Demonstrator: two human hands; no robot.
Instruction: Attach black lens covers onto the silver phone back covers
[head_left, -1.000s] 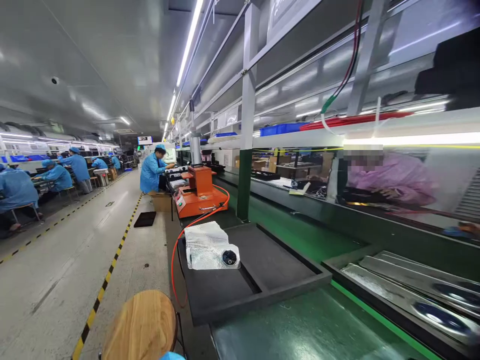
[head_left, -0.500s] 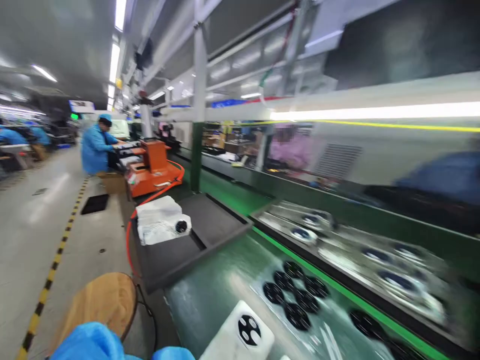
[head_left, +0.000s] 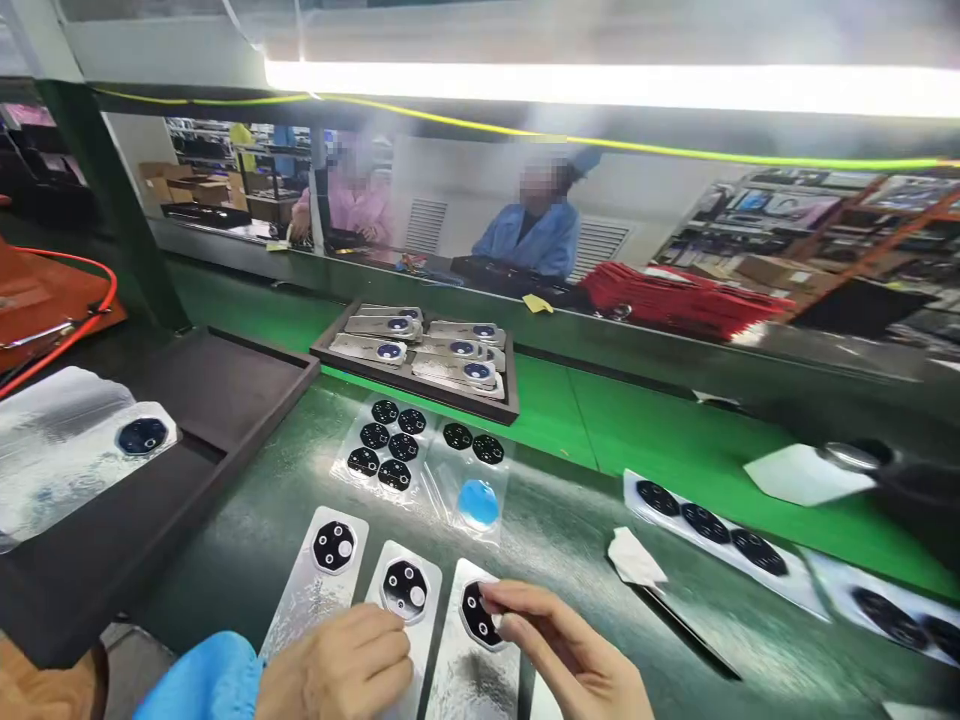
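Three silvery phone back covers with black octagonal camera plates lie side by side on the green bench: a left cover [head_left: 306,582], a middle cover [head_left: 422,640] and a right cover [head_left: 476,690]. My left hand [head_left: 341,660] has its fingers curled over the lower part of the middle cover; anything inside them is hidden. On the right cover's camera plate [head_left: 474,612], the thumb and index finger of my right hand [head_left: 574,650] come together in a pinch at its right edge. Whatever lies between those fingertips is too small to make out. A fourth pale cover partly shows beneath this hand.
Clear sheets hold black octagonal stickers [head_left: 403,447] and a blue disc [head_left: 478,504]. Behind stands a tray [head_left: 512,395] of covers. A dark tray [head_left: 247,375] is left. Right are a thin dark tool [head_left: 686,632], crumpled white paper [head_left: 634,560] and a sticker strip [head_left: 806,590].
My view has swung right and down, from the aisle and orange machine to the bench. Both hands are now in view over the covers; earlier only blue sleeves showed at the bottom.
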